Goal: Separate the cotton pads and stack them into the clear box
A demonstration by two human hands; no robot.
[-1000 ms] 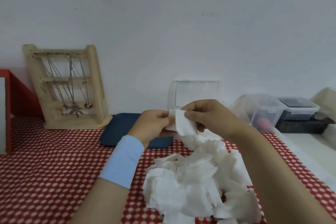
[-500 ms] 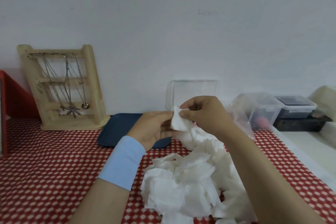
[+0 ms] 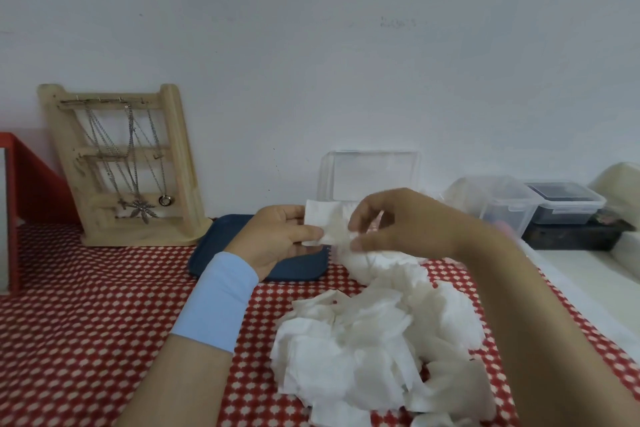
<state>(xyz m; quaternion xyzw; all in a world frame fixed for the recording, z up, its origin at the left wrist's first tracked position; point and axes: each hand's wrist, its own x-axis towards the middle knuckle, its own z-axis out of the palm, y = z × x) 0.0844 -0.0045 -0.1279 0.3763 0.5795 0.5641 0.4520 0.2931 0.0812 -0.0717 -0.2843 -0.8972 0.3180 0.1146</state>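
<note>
Shows, nearest, a loose pile of cotton pads (image 3: pixel 374 350) heaped on the red-and-white patterned surface (image 3: pixel 86 340), lower edge cut off by the frame. Above the pile, holds one cotton pad (image 3: pixel 323 218) in the air between both hands. Pinches its left part under the thumb and curled fingers of the left hand (image 3: pixel 277 239), light blue wristband (image 3: pixel 218 302) on that wrist. Pinches its right part between thumb and forefinger of the right hand (image 3: pixel 405 222), other fingers loosely arched. Blurs the pad's right end, layers impossible to count. Behind the hands, sets a dark blue tray (image 3: pixel 221 246), partly hidden. Farther back, at the wall, stands the clear box (image 3: pixel 370 173), front covered by the hands, contents impossible to tell. Flanks it with a wooden stand (image 3: pixel 180 166) hung with necklaces at left and lidded plastic containers (image 3: pixel 498 204) at right, contents unclear.
</note>
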